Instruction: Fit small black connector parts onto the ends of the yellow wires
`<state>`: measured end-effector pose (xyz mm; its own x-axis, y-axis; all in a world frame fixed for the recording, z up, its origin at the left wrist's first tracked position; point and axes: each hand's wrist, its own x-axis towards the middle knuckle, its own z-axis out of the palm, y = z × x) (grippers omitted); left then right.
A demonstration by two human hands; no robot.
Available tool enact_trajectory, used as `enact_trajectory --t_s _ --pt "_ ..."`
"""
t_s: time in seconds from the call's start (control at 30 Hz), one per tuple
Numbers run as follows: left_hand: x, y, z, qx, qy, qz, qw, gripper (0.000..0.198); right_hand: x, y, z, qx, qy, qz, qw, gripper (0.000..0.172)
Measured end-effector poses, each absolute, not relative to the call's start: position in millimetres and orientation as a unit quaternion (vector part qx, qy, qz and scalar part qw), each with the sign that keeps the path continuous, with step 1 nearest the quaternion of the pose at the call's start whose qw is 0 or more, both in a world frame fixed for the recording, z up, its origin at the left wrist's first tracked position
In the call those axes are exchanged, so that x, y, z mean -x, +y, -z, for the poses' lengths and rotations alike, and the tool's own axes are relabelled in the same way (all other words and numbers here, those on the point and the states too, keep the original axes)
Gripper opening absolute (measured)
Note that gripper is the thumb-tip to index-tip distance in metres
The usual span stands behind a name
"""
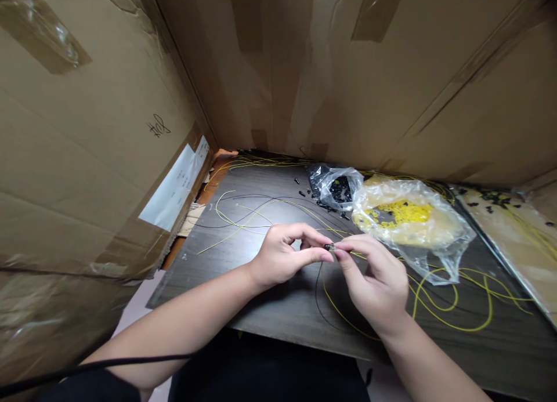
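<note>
1. While the left hand (287, 251) pinches the black end of a small part (328, 247) between thumb and forefinger, the right hand (383, 274) closes thumb and forefinger at its pale end; both grips are narrow, with the fingertips almost meeting.

2. The small part is held just above the table (243, 300), nearer its near edge than its far one. Whether any wire runs into it is too fine to tell.

3. A black wire (316, 297) bows below the hands towards the near edge. Yellow wires (474, 330) lie in loops beyond the right hand, towards the right edge, and more strands spread towards the left edge.

4. Towards the far edge sit a clear bag of black pieces (342, 191) and, just beside it to the right, a larger clear bag of yellow pieces (404, 213). Loose black pieces (301, 193) lie left of the smaller bag. A cardboard wall (270, 83) stands along the far edge.

5. The step in hand looks like fine fingertip work on the small part, perhaps a fitting or an adjustment. The next move, I judge, calls for a steady left pinch and light, well-aligned pressure from the right.
</note>
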<state>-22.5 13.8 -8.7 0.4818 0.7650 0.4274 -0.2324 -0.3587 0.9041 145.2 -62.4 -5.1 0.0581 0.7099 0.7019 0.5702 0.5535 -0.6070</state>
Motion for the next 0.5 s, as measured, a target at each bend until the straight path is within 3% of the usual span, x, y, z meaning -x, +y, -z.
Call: enact_trajectory --t_s 0.27,0.5 --pt "23.1 14.1 9.6 -0.664 0.216 -0.464 0.545 0.022 -144.8 -64.3 4.8 0.480 -0.669 -0.083 0.561 0.019" --pt "23.2 15.6 7.2 -0.601 0.213 -0.456 0.621 0.022 -145.4 -61.1 4.4 0.485 -0.649 -0.316 0.494 0.005"
